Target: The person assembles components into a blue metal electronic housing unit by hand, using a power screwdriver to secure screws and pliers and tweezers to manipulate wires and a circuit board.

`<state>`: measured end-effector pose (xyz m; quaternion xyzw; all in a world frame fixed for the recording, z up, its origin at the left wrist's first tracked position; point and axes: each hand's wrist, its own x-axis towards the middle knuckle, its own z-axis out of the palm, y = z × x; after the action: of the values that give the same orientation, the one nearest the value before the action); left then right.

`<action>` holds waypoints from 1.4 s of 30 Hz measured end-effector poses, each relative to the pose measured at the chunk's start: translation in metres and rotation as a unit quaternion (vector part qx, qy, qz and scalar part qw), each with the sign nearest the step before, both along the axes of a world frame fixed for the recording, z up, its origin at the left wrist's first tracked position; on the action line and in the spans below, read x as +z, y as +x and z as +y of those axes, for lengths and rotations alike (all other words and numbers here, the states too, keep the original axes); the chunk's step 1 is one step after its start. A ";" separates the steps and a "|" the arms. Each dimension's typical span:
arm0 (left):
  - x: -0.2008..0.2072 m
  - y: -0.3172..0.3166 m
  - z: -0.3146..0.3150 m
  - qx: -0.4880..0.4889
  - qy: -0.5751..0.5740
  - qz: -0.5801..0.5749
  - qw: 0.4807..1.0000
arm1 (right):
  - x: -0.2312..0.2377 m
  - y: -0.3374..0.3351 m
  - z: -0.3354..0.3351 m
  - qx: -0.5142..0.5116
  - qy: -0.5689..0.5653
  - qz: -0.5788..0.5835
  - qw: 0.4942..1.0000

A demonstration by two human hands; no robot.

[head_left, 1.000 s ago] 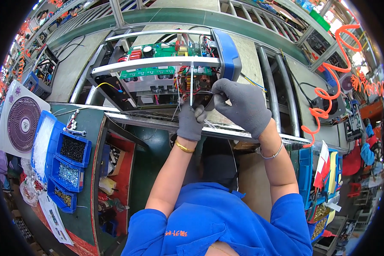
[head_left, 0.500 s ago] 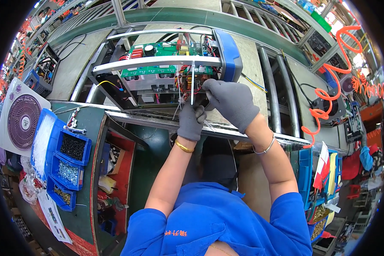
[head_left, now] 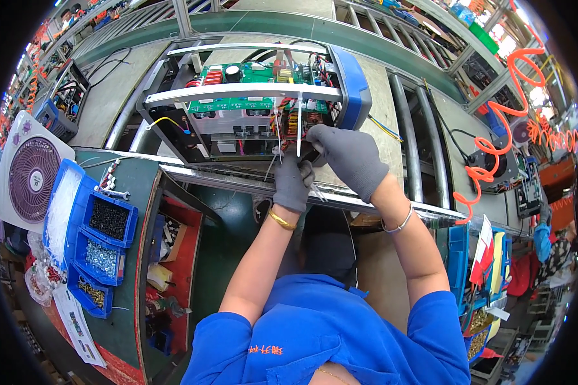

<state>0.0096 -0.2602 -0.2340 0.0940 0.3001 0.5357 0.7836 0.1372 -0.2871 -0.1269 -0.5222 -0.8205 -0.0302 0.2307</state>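
An open electronic device with a metal frame and a blue end panel point(head_left: 353, 86) stands on the roller line in front of me. Its green circuit board point(head_left: 231, 106) and bundled wires show inside. My left hand point(head_left: 292, 185), in a grey glove, is closed at the device's lower front edge, below the wires. My right hand point(head_left: 352, 157), gloved too, pinches beside the copper coil near the blue panel. What either hand's fingers hold is hidden. A white cable tie point(head_left: 299, 125) hangs upright across the front, its lower end just above my left fingers.
Blue bins hold black screws point(head_left: 108, 219), silver fasteners point(head_left: 101, 258) and white cable ties point(head_left: 61, 212) at left, by a fan point(head_left: 33, 170). Metal rollers point(head_left: 408, 141) lie right of the device. A coiled orange air hose point(head_left: 494, 144) hangs at right.
The device has shifted slightly to the right. My left hand has moved a little right with it, while my right hand stays at nearly the same spot with its fingers pinched.
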 end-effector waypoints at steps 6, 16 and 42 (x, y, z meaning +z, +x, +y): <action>-0.015 -0.015 -0.003 -0.014 0.053 0.054 0.997 | -0.010 -0.003 -0.007 -0.006 -0.008 0.017 1.000; -0.005 -0.021 -0.014 0.000 0.056 0.259 0.964 | -0.046 -0.015 -0.015 -0.048 -0.020 0.126 0.991; -0.056 -0.009 0.011 -0.181 -0.005 -0.353 0.918 | -0.043 -0.023 -0.015 -0.111 -0.014 0.157 0.981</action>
<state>0.0004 -0.2490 -0.2904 -0.0525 -0.0154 0.3821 0.9225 0.1140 -0.3026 -0.1696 -0.6112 -0.7116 0.0387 0.3443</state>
